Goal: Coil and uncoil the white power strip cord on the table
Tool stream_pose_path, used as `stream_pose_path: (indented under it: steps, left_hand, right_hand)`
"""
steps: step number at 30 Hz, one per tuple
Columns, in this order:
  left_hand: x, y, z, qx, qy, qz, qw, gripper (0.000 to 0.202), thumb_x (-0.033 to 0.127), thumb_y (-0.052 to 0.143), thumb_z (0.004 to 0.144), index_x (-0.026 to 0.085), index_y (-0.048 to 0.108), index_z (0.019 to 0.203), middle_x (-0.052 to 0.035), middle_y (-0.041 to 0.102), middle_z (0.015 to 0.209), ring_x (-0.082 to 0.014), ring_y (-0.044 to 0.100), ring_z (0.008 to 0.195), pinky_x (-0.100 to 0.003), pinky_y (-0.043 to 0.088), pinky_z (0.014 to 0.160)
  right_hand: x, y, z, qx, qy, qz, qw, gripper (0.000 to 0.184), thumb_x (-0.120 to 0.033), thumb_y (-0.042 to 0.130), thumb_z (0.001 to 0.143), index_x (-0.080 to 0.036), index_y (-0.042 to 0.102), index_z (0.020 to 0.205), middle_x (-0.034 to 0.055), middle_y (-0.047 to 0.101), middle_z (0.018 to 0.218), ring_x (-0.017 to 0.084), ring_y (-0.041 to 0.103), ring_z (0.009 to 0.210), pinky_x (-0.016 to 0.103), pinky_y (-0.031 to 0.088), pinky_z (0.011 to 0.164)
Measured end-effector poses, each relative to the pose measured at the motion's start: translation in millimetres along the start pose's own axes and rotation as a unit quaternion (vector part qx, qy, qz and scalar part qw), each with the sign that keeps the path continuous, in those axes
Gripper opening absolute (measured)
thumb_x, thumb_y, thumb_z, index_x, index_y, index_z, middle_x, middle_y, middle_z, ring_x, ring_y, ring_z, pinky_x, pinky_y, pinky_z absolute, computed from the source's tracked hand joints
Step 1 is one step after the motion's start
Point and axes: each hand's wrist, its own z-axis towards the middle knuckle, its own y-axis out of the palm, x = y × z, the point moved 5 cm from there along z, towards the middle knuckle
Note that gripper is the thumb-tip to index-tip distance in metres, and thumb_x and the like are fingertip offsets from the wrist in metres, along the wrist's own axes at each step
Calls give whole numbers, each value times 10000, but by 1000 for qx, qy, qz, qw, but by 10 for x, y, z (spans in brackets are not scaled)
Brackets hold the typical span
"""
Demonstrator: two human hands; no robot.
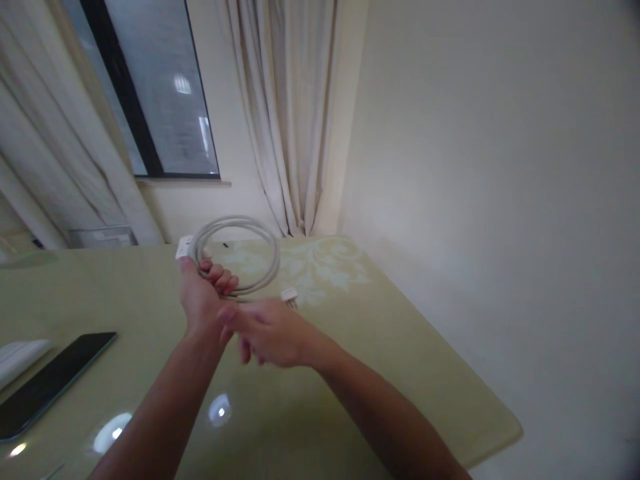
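A pale grey cable [274, 257] is wound into loose loops above the table. My left hand [203, 293] is closed round the bundled side of the coil, its fingers curled over the strands. A white socket block [185, 247] on the cable sticks up beside my left thumb. My right hand [275, 332] crosses in front of my left wrist, fingers bent and slightly blurred, closed about the cable's loose end. Just past its knuckles shows a white plug [289, 295] with metal prongs pointing down. The stretch of cable within my right hand is hidden.
The glossy green table [380, 347] has a pale floral pattern at its far corner. On the left lie a dark phone-like slab [60, 380] and a white object [23, 357]. A small black bit [225, 245] rests near the back edge. A wall [475, 200] borders the right side.
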Motion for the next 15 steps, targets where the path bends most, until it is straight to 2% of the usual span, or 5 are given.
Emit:
stream_pose_path:
  steps: [2, 6, 10, 12, 15]
  left_hand:
    - [41, -27, 20, -1, 2, -19, 1000, 501, 458, 260, 1170, 228, 368, 738, 126, 278, 443, -60, 211, 337, -203, 215, 374]
    - [-27, -17, 76, -32, -42, -40, 998, 501, 453, 243, 1177, 227, 358, 745, 129, 273, 457, -54, 219, 340, -188, 232, 381]
    - [-426, -9, 110, -69, -94, -26, 993, 430, 373, 387, 1163, 206, 444, 771, 115, 356, 522, -54, 336, 394, -163, 392, 475]
    - [-727, -41, 90, -94, -132, 45, 986, 373, 325, 479, 1134, 199, 497, 783, 83, 459, 579, -77, 526, 506, -210, 554, 656]
    - [-1141, -164, 41, -106, -186, 112, 970, 362, 222, 473, 1111, 182, 561, 763, -11, 633, 673, -148, 693, 694, -309, 616, 794]
  right_hand:
    - [125, 245, 39, -71, 48, -6, 996, 751, -829, 407, 1002, -212, 627, 635, 20, 610, 568, 162, 590, 545, 277, 462, 571]
    - [468, 260, 297, 121, 44, 107, 986, 719, -897, 507, 906, -225, 650, 693, 59, 701, 721, 218, 682, 732, 305, 530, 651]
    - [1029, 134, 472, 297, 62, 385, 871, 522, -707, 531, 990, -211, 694, 986, 96, 793, 1026, 204, 748, 895, 327, 600, 806]
    - [1376, -25, 423, 421, 108, 370, 821, 335, -559, 638, 947, -224, 631, 948, 99, 793, 1025, 201, 760, 893, 311, 605, 782]
    - [1748, -269, 341, 487, 110, 262, 826, 362, -562, 430, 1008, -258, 514, 831, 86, 741, 792, 226, 743, 715, 334, 597, 643]
